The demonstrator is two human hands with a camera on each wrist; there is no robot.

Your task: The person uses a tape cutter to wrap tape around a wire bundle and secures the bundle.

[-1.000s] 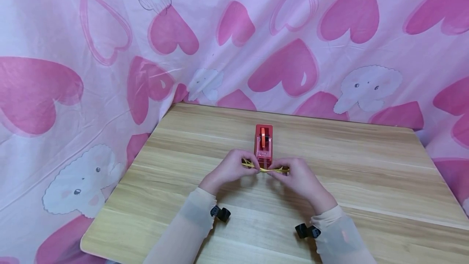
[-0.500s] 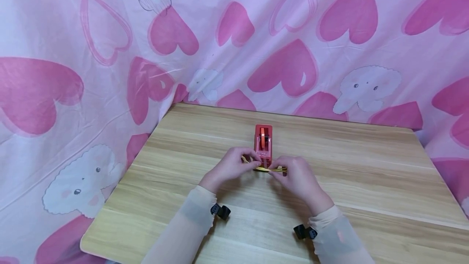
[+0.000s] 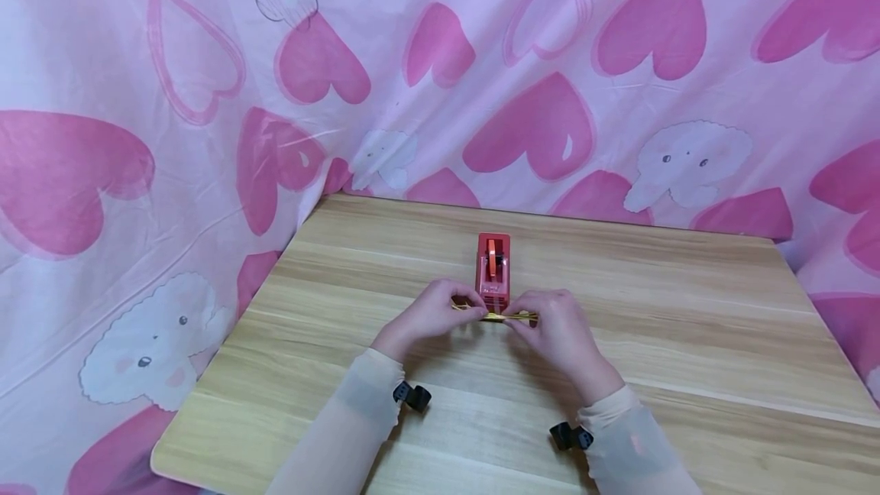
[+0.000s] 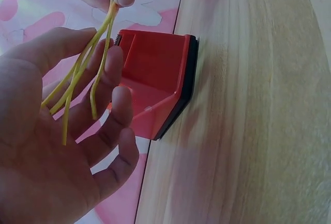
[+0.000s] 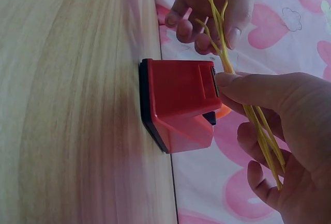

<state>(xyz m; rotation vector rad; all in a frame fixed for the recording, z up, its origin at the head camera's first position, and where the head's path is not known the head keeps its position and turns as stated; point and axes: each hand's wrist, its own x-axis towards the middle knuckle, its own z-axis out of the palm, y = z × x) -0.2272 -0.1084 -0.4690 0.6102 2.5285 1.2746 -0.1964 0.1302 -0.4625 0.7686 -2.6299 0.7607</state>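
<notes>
A bundle of thin, wire-like yellow strands point(image 3: 495, 317) spans the gap between both hands, with its loose ends splayed out. My left hand point(image 3: 440, 309) pinches one side between thumb and forefinger, the other fingers loosely bent in the left wrist view. On the other side, my right hand point(image 3: 555, 325) pinches the bundle near its middle, where the strands point(image 5: 226, 63) gather tightly and look more orange. Just behind the fingers stands a red tape dispenser point(image 3: 493, 270), its serrated cutter facing the hands. An orange tape roll point(image 3: 492, 258) sits inside it.
The wooden table point(image 3: 385, 250) carries the dispenser and reaches back to a pink heart-patterned curtain point(image 3: 426, 128), which also hangs along the left side. Small black cameras point(image 3: 412, 397) are worn on both wrists.
Both hands stay by the dispenser's front with only small finger shifts. The yellow strands have drawn closer together and lie straighter between the hands. The dispenser has not moved.
</notes>
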